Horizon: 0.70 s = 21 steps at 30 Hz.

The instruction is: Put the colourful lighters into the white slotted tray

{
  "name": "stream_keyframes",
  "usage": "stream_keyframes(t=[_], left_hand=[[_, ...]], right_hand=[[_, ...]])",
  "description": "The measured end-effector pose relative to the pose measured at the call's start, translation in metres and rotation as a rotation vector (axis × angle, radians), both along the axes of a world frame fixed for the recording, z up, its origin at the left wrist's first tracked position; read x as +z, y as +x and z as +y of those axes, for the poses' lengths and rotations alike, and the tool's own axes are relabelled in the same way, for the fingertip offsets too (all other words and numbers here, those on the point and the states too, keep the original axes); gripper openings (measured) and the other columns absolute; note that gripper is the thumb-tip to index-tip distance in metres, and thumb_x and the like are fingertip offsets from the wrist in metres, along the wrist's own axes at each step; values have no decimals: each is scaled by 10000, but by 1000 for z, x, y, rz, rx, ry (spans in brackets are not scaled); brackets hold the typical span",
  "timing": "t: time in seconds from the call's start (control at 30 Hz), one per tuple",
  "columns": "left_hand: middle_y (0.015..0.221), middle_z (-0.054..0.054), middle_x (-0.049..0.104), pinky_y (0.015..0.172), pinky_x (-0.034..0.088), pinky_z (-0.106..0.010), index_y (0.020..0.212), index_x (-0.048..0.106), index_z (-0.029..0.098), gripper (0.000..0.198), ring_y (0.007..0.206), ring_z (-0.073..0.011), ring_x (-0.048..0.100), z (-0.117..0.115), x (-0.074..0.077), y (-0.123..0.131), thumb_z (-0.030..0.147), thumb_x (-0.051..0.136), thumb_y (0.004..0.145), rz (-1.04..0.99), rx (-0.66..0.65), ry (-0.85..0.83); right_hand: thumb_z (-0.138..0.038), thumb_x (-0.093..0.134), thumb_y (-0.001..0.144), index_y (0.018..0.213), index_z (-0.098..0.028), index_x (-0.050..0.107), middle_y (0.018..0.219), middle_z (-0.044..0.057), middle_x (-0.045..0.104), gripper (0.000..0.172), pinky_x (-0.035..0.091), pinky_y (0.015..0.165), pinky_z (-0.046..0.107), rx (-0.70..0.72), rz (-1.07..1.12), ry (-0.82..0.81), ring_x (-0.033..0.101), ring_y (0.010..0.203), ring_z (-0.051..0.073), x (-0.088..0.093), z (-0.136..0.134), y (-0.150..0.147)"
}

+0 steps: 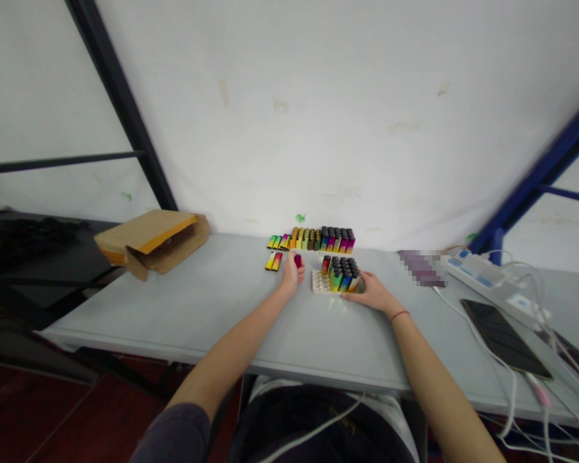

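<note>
The left hand (291,278) curls its fingers around a lighter (298,260). The right hand (374,293), fingers parted, grips a tray (320,283) well back from the front edge of the tabletop (313,337).

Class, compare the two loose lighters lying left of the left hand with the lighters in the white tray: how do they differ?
Pose: the loose lighters lie flat; the tray lighters stand upright.
Number: the loose lighters are two; the tray lighters are more.
Place: the loose lighters are on the table; the tray lighters sit in the white tray.
Both include multicoloured bodies.
</note>
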<state>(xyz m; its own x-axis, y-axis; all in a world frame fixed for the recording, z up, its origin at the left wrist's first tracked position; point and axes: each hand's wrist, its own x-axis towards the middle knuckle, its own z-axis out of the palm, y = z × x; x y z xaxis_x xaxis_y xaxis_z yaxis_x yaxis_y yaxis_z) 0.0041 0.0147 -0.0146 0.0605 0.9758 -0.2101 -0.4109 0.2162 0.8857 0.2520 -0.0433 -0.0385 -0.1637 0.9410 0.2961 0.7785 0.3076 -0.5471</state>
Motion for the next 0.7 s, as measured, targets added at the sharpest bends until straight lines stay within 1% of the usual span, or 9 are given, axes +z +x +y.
stream_keyframes(t=[0.17,0.33,0.43,0.5,0.6,0.7], left_hand=[[397,90,227,348,112,-181,626,373,229,378,320,-68,155,0,1,1,484,360,906,-16,27,-52],[433,91,249,358,127,-174,654,376,225,323,339,-65,166,-2,1,2,429,355,904,-26,95,-3],[446,94,252,363,139,-177,667,385,227,328,345,-68,184,-3,1,1,455,357,901,-37,116,17],[448,98,250,366,139,-180,668,385,230,343,342,-67,187,-3,2,1,491,373,890,-48,109,10],[439,105,245,369,118,-183,662,376,231,346,335,-63,171,-2,2,0,515,430,852,-69,81,-21],[431,109,244,371,95,-184,660,373,229,339,329,-58,158,0,2,0,509,469,825,-96,103,-59]], right_hand=[[-566,801,649,1294,-155,640,1306,168,685,782,472,1073,547,-3,-8,-18,590,1232,403,3,-2,-1],[-580,783,662,1324,-133,619,1329,182,668,816,453,1087,563,6,-27,-42,573,1248,412,5,-2,-2],[-576,779,667,1338,-126,608,1333,183,666,826,442,1098,564,7,-26,-41,566,1254,412,4,-2,-2],[-571,791,655,1328,-136,617,1320,179,675,820,451,1089,561,3,-18,-33,575,1245,411,3,-1,-1],[-562,804,646,1304,-145,635,1308,174,683,797,467,1073,552,5,-7,-23,586,1232,408,3,-1,-1],[-562,801,649,1303,-128,633,1314,185,676,802,460,1078,551,8,-3,-24,582,1236,411,2,0,0]])
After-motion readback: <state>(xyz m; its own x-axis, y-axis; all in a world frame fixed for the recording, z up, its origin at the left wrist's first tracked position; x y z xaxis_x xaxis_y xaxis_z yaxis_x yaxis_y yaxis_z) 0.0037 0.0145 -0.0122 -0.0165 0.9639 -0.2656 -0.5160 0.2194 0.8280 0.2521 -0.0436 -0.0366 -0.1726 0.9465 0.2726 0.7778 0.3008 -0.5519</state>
